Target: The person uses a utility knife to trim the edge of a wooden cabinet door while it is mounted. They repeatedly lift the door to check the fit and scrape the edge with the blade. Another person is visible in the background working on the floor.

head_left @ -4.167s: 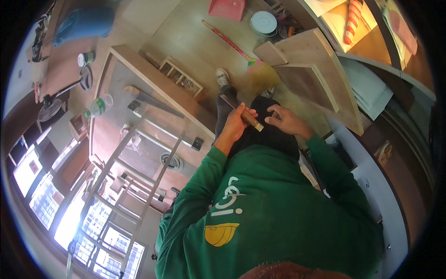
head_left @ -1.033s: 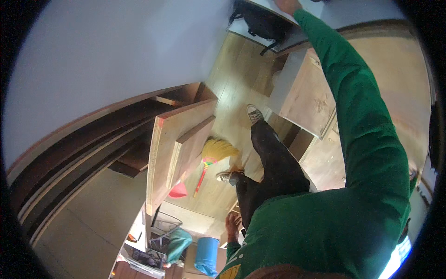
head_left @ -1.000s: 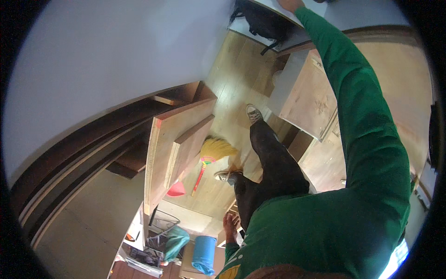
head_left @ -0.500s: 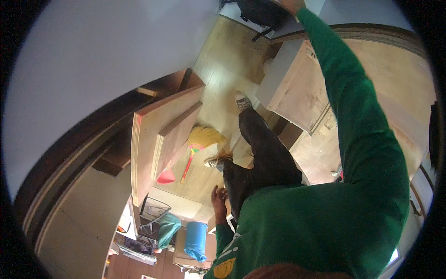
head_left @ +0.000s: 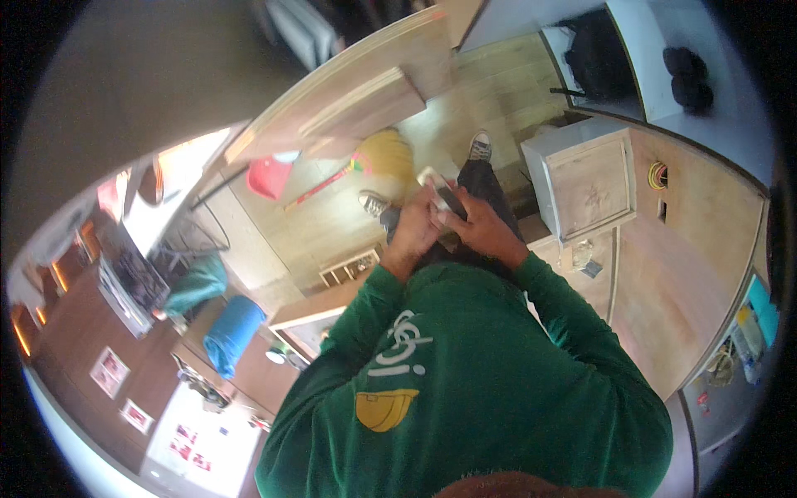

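In front of my waist both hands meet around a small dark, oblong object (head_left: 451, 202) with a pale part at its far end; blur and fingers hide its exact kind. My left hand (head_left: 415, 226) is closed on its left side. From the right, my right hand (head_left: 491, 228) grips the same object with bent fingers. Below the hands are my dark trousers and a sneaker (head_left: 480, 147) on the wood-look floor. Just beyond the left hand lies a broom with yellow bristles (head_left: 387, 162) and a red handle.
A plywood panel (head_left: 427, 54) stands at the far left, near a red dustpan (head_left: 267, 177). To the right is a grey box-like cabinet (head_left: 589, 187) beside a plywood surface (head_left: 689, 249) with coiled wires (head_left: 657, 175). A blue cylindrical bundle (head_left: 234, 332) sits at the lower left.
My right hand has come down from high at the far right to my waist. The left hand has risen from my side to meet it. My view has turned.
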A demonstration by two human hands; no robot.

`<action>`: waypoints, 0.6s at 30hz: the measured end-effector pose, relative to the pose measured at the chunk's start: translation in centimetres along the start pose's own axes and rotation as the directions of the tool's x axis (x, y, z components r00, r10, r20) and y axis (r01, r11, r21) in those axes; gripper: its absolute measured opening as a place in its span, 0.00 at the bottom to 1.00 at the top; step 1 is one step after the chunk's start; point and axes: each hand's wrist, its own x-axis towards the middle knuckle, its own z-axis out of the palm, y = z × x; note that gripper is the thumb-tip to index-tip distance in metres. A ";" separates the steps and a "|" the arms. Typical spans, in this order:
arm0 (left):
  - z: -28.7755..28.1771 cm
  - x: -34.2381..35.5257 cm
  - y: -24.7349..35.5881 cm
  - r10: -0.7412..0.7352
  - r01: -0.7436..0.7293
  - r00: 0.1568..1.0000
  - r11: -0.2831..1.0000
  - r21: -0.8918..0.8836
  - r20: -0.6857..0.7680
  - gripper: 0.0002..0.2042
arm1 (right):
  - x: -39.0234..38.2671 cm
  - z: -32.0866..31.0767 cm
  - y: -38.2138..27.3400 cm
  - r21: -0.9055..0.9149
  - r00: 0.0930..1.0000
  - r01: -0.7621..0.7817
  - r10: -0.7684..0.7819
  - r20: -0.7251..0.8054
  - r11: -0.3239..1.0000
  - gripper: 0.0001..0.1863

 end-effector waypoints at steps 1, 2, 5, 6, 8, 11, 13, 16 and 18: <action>-2.0 -2.0 1.5 -0.017 0.035 0.997 0.975 -0.218 0.081 0.20 | -0.2 1.3 -2.0 0.111 0.991 -0.129 0.123 0.061 0.985 0.24; -3.1 -4.1 2.6 0.066 -0.068 0.998 0.969 -0.236 -0.019 0.20 | -0.5 3.0 -3.9 0.206 0.963 -0.258 0.235 0.131 0.944 0.25; -5.7 -8.6 7.8 0.239 -0.296 0.947 0.909 -0.295 -0.213 0.19 | -1.0 7.9 -7.1 0.211 0.957 -0.279 0.253 0.146 0.937 0.18; -6.6 -10.1 9.2 0.282 -0.338 0.936 0.886 -0.318 -0.210 0.19 | -0.9 9.3 -8.3 0.146 0.963 -0.252 0.234 0.132 0.957 0.16; -8.3 -12.9 11.7 0.362 -0.415 0.909 0.834 -0.364 -0.207 0.18 | -0.3 12.3 -10.5 0.138 0.940 -0.239 0.194 0.281 0.961 0.12; -11.9 -15.3 14.2 0.456 -0.467 0.882 0.817 -0.339 -0.117 0.19 | 0.2 17.3 -15.9 0.063 0.897 -0.295 0.253 0.363 0.953 0.14; -13.1 -17.1 15.6 0.460 -0.480 0.874 0.763 -0.432 -0.158 0.21 | 0.7 19.9 -17.7 0.100 0.901 -0.273 0.218 0.374 0.957 0.16; -15.2 -19.2 17.1 0.488 -0.483 0.863 0.721 -0.497 -0.131 0.22 | 1.2 23.3 -19.1 0.090 0.915 -0.228 0.181 0.362 0.970 0.20; -16.9 -20.0 17.3 0.530 -0.514 0.838 0.684 -0.518 -0.131 0.22 | 1.8 25.2 -20.2 0.028 0.911 -0.173 0.150 0.384 0.985 0.19</action>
